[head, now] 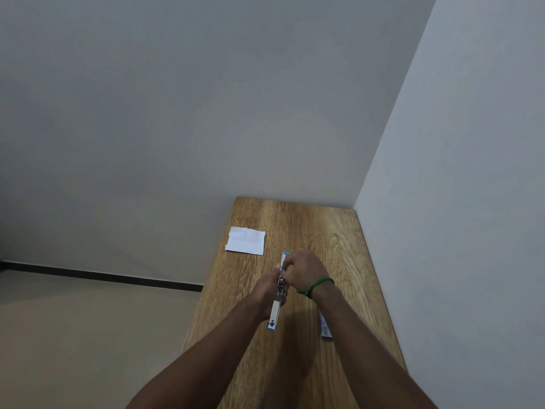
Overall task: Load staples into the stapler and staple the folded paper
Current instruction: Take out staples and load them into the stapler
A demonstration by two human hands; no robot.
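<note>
A wooden surface [324,246] sits in the corner of two walls. The paper [245,240], folded, lies flat near its far left edge. The left hand [267,290] grips the stapler [278,293], opened out long, above the surface's middle. The right hand [303,270], fingers pinched, touches the stapler's top. A small box [325,327] lies under the right forearm.
</note>
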